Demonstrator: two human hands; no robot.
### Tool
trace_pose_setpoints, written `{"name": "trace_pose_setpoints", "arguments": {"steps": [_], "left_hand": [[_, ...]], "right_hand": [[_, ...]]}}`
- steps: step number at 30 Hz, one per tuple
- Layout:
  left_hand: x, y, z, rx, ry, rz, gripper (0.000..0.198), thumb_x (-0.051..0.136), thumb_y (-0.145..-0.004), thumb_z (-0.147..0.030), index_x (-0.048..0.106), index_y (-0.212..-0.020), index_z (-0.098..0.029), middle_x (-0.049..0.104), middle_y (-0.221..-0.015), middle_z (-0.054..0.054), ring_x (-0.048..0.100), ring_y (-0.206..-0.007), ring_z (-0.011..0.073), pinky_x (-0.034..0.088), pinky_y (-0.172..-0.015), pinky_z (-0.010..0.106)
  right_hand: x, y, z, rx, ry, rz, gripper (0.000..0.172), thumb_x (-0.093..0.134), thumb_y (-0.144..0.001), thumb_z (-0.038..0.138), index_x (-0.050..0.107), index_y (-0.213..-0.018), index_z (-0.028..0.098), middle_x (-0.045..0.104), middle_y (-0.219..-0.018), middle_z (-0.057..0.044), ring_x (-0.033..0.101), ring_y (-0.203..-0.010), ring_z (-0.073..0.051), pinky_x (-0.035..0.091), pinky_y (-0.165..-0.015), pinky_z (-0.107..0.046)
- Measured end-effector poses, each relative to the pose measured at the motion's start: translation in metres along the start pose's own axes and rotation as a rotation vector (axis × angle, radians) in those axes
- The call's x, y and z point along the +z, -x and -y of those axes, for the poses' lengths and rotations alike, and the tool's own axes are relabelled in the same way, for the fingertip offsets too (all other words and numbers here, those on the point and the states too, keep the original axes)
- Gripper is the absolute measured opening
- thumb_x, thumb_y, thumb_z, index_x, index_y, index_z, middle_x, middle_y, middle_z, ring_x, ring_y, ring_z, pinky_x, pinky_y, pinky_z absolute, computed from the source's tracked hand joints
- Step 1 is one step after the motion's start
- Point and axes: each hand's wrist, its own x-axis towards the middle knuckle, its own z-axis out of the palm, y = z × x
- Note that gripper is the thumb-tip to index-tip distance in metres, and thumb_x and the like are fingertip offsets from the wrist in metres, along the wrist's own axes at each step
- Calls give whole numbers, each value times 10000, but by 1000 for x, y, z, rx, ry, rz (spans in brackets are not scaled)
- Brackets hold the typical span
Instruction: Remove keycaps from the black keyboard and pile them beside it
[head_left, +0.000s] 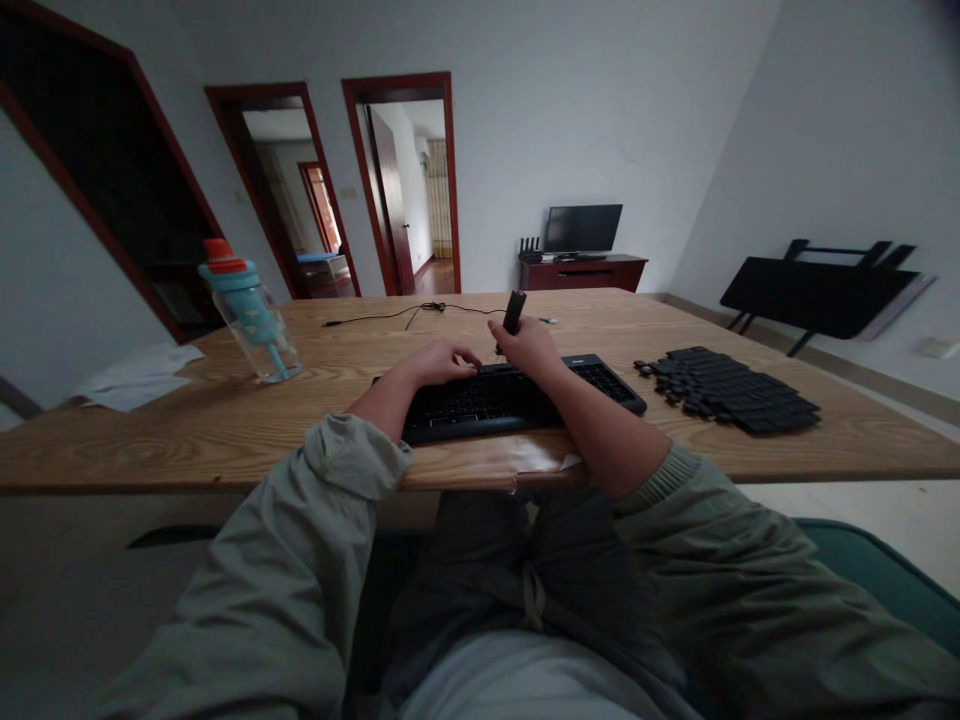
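A black keyboard (472, 415) lies near the front edge of the wooden table. My right hand (529, 345) is closed around a black stick-like handle (515, 311), held upright above the keyboard's back edge. The tool's lower end is mostly behind my fingers, so its kind is unclear. My left hand (444, 361) rests over the keyboard's back edge, its fingers loosely stretched and bent toward the keys, holding nothing I can see. To the right of the keyboard lies a spread of black keycaps (735, 390), several of them loose at its left side.
Behind the keyboard a thin black cable (433, 307) runs across the wooden table (300, 440). A clear bottle with a blue and red top (255, 315) stands at left, beside white paper (135, 378). A black folded table (821, 295) leans at the right wall.
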Motion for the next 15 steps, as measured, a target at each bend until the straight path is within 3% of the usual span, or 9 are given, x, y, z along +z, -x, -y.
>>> {"name": "trace_pose_setpoints", "arguments": {"steps": [5, 15], "left_hand": [[-1, 0, -1, 94, -72, 24, 287, 616, -856, -276, 802, -1066, -218, 752, -1031, 37, 673, -932, 172, 486, -865, 234], [-1, -3, 0, 44, -66, 84, 340, 599, -844, -251, 789, -1125, -230, 777, -1000, 28, 681, -908, 178, 489, -888, 244]], "right_hand": [[0, 2, 5, 72, -173, 29, 398, 564, -926, 515, 594, -703, 187, 704, -692, -80, 660, -539, -173, 461, -517, -247], [8, 0, -4, -8, -19, 54, 377, 543, -913, 420, 545, -605, 202, 632, -595, -56, 606, -568, -176, 416, -574, -274]]}}
